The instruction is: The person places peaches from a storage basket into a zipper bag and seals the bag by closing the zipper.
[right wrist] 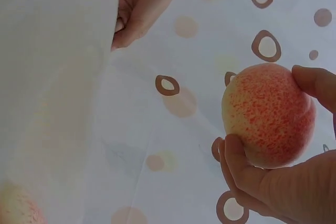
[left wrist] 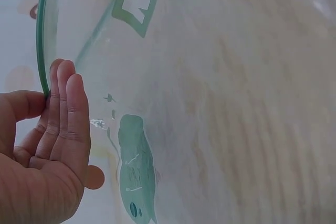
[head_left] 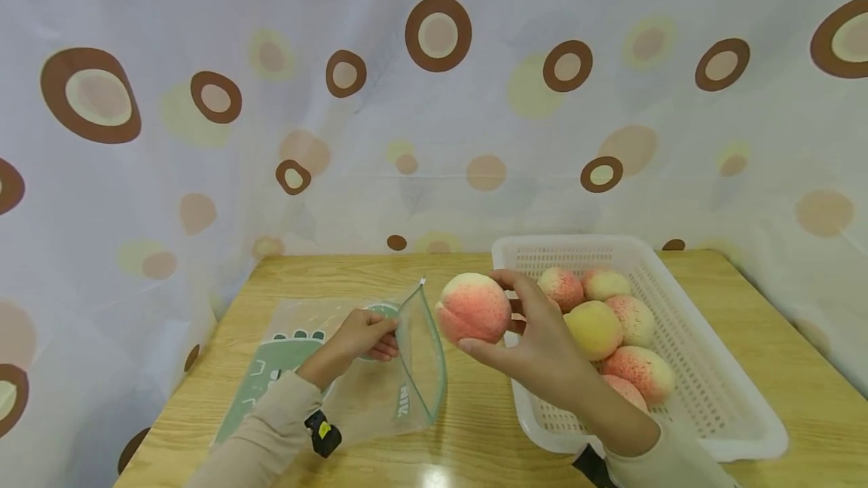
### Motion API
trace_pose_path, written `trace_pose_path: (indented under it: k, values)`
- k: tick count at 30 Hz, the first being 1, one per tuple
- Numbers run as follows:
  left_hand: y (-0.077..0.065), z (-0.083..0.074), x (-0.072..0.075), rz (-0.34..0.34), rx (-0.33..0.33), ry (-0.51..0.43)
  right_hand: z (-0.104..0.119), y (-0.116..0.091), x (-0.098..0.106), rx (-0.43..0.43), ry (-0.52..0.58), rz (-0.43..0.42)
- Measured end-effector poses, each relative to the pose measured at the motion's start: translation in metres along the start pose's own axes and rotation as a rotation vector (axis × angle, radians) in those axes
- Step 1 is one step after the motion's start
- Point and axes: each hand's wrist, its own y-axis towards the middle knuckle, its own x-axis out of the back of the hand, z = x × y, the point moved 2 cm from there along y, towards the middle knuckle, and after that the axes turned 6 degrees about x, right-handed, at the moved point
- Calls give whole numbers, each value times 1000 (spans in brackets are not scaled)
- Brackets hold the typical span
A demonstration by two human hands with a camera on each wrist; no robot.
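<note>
My right hand [head_left: 539,341] grips a pink and cream peach [head_left: 475,309] above the table, thumb below and fingers around its far side. In the right wrist view the same peach [right wrist: 269,115] sits between thumb and fingertips. With thumb and index finger my left hand [head_left: 362,337] pinches the green-edged rim of a clear zip bag [head_left: 366,405]. The bag's mouth gapes open toward the peach, a short distance away. A green cartoon print and white lettering show on the bag. In the left wrist view, my left hand [left wrist: 55,140] holds the green rim.
A white plastic basket [head_left: 735,390] stands at the right of the wooden table [head_left: 766,322]. Several peaches lie in it, among them a yellow one [head_left: 594,330]. Behind the table hangs a pale curtain [head_left: 380,119] with brown rings.
</note>
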Motion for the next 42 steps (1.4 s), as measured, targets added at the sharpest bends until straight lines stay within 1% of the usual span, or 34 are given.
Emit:
trace_pose_path:
  k: [7, 11, 13, 17, 22, 27, 29, 33, 37, 42]
  values:
    - [0, 0, -3, -17, 1, -10, 4, -2, -23, -32, 26, -43]
    - [-1, 0, -3, -22, -3, -17, 1, -3, -39, -23, 15, -90]
    - [-3, 1, -2, -23, -5, -15, 0, -4, -48, -23, 34, -110]
    - [-5, 3, 0, -22, -15, -5, -4, -7, -65, -32, 85, -118]
    - [-4, 4, 0, -17, -29, -14, -13, -8, -84, -47, 125, -148]
    - [-1, 6, -1, -29, -18, -21, -26, -7, -101, -36, 128, -194]
    - [-1, 6, -1, -30, -14, -23, -32, -6, -108, -45, 132, -220]
    - [-4, 4, -1, -21, -27, -20, -47, -1, -118, -111, 180, -288]
    - [-5, 1, -1, -12, -22, -20, -62, 7, -124, -210, 220, -367]
    - [-3, 2, -2, -1, -27, -24, -77, 14, -130, -344, 287, -401]
